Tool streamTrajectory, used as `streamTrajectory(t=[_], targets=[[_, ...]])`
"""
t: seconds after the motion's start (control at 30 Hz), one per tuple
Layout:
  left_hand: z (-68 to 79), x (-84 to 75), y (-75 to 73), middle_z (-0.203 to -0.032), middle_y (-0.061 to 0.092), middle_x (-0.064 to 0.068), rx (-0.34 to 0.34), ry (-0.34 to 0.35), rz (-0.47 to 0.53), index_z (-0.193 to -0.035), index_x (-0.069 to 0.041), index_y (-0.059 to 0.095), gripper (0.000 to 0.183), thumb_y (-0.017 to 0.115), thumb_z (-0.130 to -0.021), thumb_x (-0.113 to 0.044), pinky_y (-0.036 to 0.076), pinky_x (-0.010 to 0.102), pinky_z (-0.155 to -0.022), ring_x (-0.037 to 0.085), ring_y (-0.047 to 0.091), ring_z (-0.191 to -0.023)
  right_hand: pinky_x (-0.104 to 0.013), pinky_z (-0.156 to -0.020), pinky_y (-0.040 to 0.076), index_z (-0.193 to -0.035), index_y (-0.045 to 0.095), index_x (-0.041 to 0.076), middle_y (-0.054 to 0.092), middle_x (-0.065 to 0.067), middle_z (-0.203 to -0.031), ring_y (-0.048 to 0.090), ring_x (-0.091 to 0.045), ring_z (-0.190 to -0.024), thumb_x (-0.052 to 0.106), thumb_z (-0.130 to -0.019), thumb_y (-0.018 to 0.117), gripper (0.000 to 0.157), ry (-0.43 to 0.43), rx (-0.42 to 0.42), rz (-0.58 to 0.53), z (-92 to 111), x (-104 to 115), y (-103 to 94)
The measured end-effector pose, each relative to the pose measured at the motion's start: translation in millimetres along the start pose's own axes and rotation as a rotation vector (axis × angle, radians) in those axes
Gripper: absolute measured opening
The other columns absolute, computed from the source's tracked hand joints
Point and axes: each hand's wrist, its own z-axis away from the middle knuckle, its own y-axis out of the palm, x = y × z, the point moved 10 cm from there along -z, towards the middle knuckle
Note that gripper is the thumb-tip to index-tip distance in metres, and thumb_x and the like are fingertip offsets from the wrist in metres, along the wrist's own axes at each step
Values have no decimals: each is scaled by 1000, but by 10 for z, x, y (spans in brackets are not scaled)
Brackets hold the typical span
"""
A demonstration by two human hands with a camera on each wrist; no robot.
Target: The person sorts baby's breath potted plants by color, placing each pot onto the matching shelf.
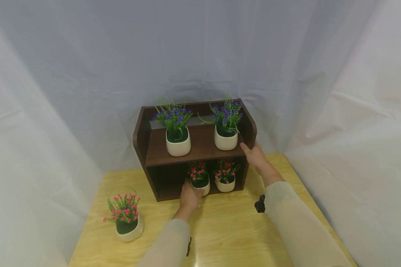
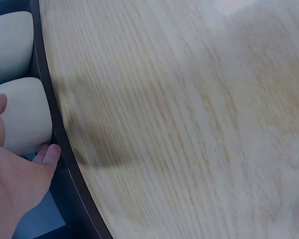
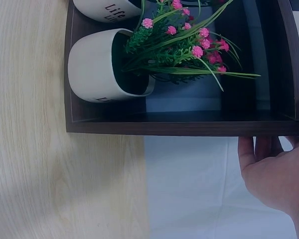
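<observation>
My left hand [image 1: 189,196] holds a white pot of pink flowers [image 1: 205,190] on the lower level of a dark brown two-tier shelf [image 1: 202,146]. In the left wrist view, thumb and fingertips sit on opposite sides of this pot [image 2: 27,117], near the shelf's front edge. A second pot of pink flowers [image 1: 225,186] stands just right of it. My right hand [image 1: 256,158] grips the shelf's right side panel, its thumb inside over the upper board. Its other fingers [image 3: 246,149] lie against the panel's outer face in the right wrist view.
Two white pots with purple flowers [image 1: 178,147] [image 1: 226,142] stand on the upper board. Another pot of pink flowers [image 1: 131,233] is on the wooden table [image 1: 227,230] at the front left. White sheeting [image 1: 200,48] hangs behind and along both sides.
</observation>
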Motion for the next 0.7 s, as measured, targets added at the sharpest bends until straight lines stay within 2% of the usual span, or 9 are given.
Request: streamTrajectory(t=[0.2,0.3,0.37,0.43,0.5,0.6,0.7], targets=[[56,53,-46,-153,54,36,-15,52,79,-169,-4,26,108,90,-88,-34,50,67,-118,54,57,-140,-61,-138,20,-176,-1,17,5,-33,-178,14,-52,-166,45,-116,47,82,51,1,27,17,-39,-8],[121,114,-58,-157,49,36,-20,66,86,-169,-5,26,104,87,-89,-28,48,67,-120,54,53,-144,-62,-138,19,-176,-1,17,5,-34,-178,14,-52,-166,45,-116,47,82,38,0,35,17,-25,-8],[189,112,-90,-154,49,36,-46,88,77,-168,-3,26,99,85,-91,-25,51,66,-116,54,55,-140,-61,-138,19,-176,0,17,6,-34,-178,14,-52,-166,45,-116,47,81,33,-3,35,11,-28,-13],[314,12,-195,-148,52,37,-89,119,93,-166,-1,30,93,83,-92,-21,57,65,-110,54,59,-131,-61,-139,18,-176,0,17,5,-33,-178,14,-52,-167,45,-116,47,81,35,-6,33,4,-39,-16],[463,-170,-335,-144,52,39,-96,146,156,-163,4,31,89,81,-92,-14,58,65,-106,56,60,-126,-60,-139,18,-176,0,17,5,-34,-178,13,-52,-167,45,-116,47,81,41,-10,34,-1,-53,-20],[681,-435,-538,-143,50,39,-59,133,248,-162,7,31,84,78,-93,-6,56,64,-110,57,59,-128,-60,-139,18,-176,1,16,7,-34,-178,15,-51,-167,44,-116,48,81,37,-13,35,-6,-54,-19],[834,-564,-649,-150,47,37,-1,80,271,-163,7,29,84,77,-95,-4,53,64,-115,57,56,-135,-58,-139,19,-176,4,15,13,-31,-178,18,-49,-167,42,-116,48,79,20,-17,26,-10,-38,-23]])
